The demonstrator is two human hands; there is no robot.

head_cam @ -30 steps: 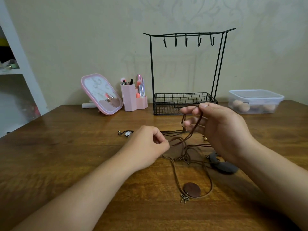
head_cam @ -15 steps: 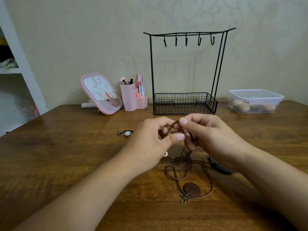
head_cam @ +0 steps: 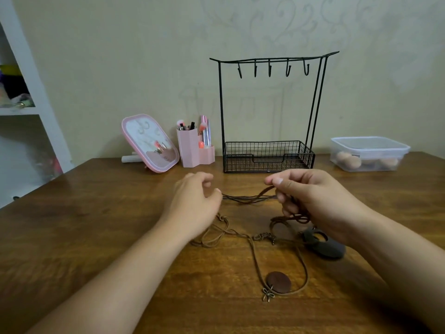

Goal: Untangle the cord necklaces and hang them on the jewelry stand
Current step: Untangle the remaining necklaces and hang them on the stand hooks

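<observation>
Tangled brown cord necklaces (head_cam: pixel 248 198) lie on the wooden table (head_cam: pixel 96 213) between my hands. My left hand (head_cam: pixel 195 201) pinches the cord ends at its fingertips. My right hand (head_cam: pixel 310 201) grips a bundle of cords, stretched taut across to the left hand. A round brown pendant (head_cam: pixel 278 282) with a small metal bow lies near me on a loose loop. A dark grey pendant (head_cam: pixel 323 244) sits partly under my right hand. The black wire jewelry stand (head_cam: pixel 268 104) with several bare hooks stands behind.
A pink mirror (head_cam: pixel 149 143) and a pink brush holder (head_cam: pixel 192 148) stand at the back left. A clear lidded box (head_cam: pixel 369 153) with round sponges sits at the back right. A white shelf (head_cam: pixel 31 112) is at the far left.
My hands were together at the middle over the knot; they have moved apart, pulling the cords taut between them. More cord now lies spread on the table.
</observation>
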